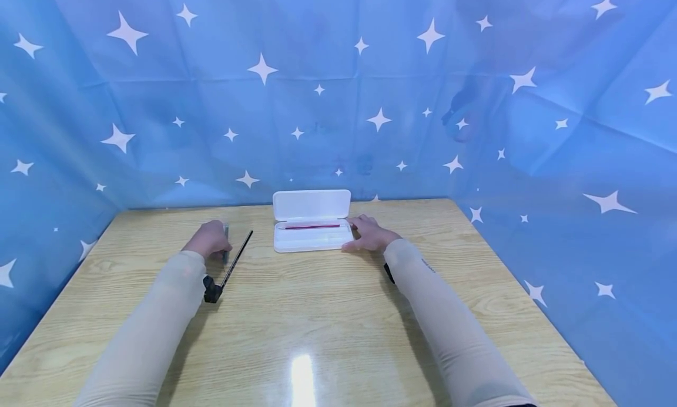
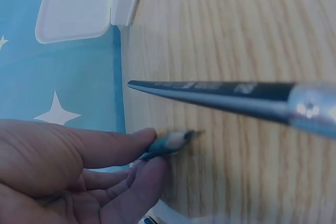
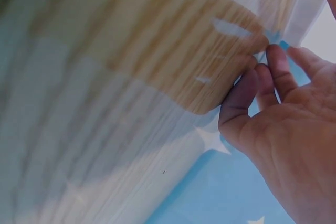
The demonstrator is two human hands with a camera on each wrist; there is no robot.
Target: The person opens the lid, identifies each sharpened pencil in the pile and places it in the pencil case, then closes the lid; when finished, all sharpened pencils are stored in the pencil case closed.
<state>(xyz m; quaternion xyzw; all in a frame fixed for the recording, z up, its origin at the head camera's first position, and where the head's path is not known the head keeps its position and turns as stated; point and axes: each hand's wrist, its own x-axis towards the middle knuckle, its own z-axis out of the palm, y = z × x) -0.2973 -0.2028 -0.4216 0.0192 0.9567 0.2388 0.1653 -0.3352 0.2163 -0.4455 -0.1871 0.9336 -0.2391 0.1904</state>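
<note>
My left hand pinches a teal pencil between thumb and fingertips; its dark tip points away from the hand in the left wrist view. Right beside it is a thin black rod with lettering and a silver band, perhaps a paintbrush. At the back middle of the table, a white pencil case stands with its lid raised. A red pencil lies inside. My right hand holds the case's right end, thumb at the front corner and fingers at the rear.
The wooden table carries these things near its back edge. A blue curtain with white stars hangs close behind and along both sides. A black wrist device sits by the left cuff.
</note>
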